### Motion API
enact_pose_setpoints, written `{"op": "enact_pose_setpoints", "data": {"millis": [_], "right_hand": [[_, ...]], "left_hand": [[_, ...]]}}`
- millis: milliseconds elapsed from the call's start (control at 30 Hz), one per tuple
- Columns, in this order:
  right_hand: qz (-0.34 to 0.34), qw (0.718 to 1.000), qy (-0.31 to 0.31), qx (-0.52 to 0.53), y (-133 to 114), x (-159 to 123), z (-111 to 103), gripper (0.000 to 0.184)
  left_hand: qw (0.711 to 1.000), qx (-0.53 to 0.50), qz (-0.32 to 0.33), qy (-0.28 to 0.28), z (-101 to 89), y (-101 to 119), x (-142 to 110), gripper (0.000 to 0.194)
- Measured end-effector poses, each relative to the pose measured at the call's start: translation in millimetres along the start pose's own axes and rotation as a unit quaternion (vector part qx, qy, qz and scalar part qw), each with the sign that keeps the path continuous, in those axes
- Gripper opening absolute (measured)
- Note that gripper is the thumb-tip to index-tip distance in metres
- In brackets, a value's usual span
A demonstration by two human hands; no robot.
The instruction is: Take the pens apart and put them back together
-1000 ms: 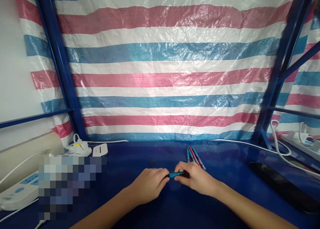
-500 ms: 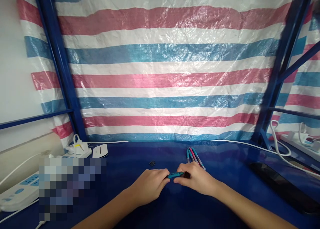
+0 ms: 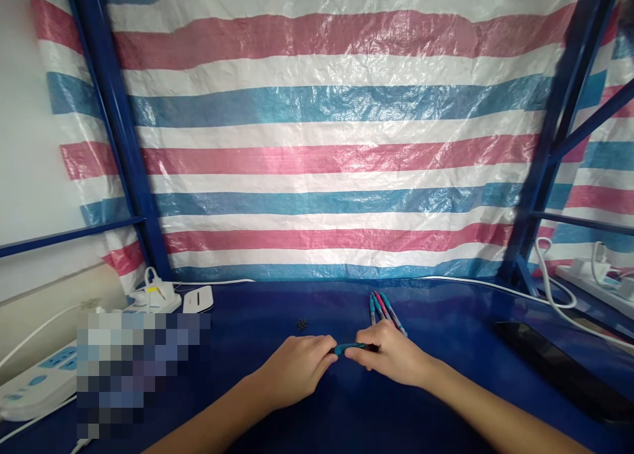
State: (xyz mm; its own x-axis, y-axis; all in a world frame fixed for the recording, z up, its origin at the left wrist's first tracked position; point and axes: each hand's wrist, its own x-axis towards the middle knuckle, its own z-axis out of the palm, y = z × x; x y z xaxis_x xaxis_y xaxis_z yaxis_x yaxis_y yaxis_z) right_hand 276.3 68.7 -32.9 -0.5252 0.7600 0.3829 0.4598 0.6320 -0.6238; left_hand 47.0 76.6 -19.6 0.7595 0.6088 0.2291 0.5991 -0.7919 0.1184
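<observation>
Above the desk, my left hand (image 3: 304, 368) is closed around one end of a teal pen (image 3: 343, 348), which lies nearly level between my two hands. My right hand (image 3: 391, 356) pinches the pen's other end between thumb and forefinger. A small dark piece (image 3: 369, 348) shows in the gap between those fingers; its kind cannot be made out. Just beyond my right hand, several pens (image 3: 382, 306) lie side by side, teal ones and a pink one, partly covered by the hand. A little pile of small black pieces (image 3: 301, 324) rests beyond my left hand.
A black phone-like slab (image 3: 559, 368) lies at the right on the blue desk (image 3: 257, 302). White power strips (image 3: 39, 381) with cables stand at both sides. A small white box (image 3: 198, 299) sits at the left. Behind hangs a striped plastic sheet (image 3: 327, 156) between blue posts.
My right thumb and forefinger have closed in over the pen's right end, so less of the pen and of the dark piece shows. My left hand has stayed in place.
</observation>
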Motion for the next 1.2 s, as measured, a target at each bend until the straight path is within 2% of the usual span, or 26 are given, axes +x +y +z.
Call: {"op": "enact_pose_setpoints", "data": {"millis": [167,300,533,767,1033,1200], "right_hand": [[-0.004,1.000,0.003,-0.001,-3.2,0.5,-1.2,0.043],[0.001,1.000,0.021,0.003,-7.8,0.4,-1.3,0.018],[-0.057,0.996,0.040,0.052,-10.0,1.4,-2.9,0.022],[-0.029,0.996,0.078,0.037,-7.4,2.7,-1.9,0.032],[-0.030,0.994,0.068,0.080,-15.4,-1.8,-0.9,0.017],[-0.022,0.994,0.085,0.070,-12.3,-1.1,-0.7,0.022]], "left_hand": [[1.000,-0.007,0.001,0.003,-1.7,0.7,-0.2,0.016],[1.000,-0.027,0.001,0.006,-2.9,2.0,-1.1,0.019],[0.999,-0.032,0.010,0.017,0.4,-1.6,-0.9,0.022],[0.997,-0.032,0.031,0.055,4.0,-2.5,-0.8,0.025],[0.997,-0.043,0.018,0.058,1.2,-1.9,-0.9,0.031],[0.997,-0.016,0.031,0.068,3.5,-5.2,0.0,0.038]]}}
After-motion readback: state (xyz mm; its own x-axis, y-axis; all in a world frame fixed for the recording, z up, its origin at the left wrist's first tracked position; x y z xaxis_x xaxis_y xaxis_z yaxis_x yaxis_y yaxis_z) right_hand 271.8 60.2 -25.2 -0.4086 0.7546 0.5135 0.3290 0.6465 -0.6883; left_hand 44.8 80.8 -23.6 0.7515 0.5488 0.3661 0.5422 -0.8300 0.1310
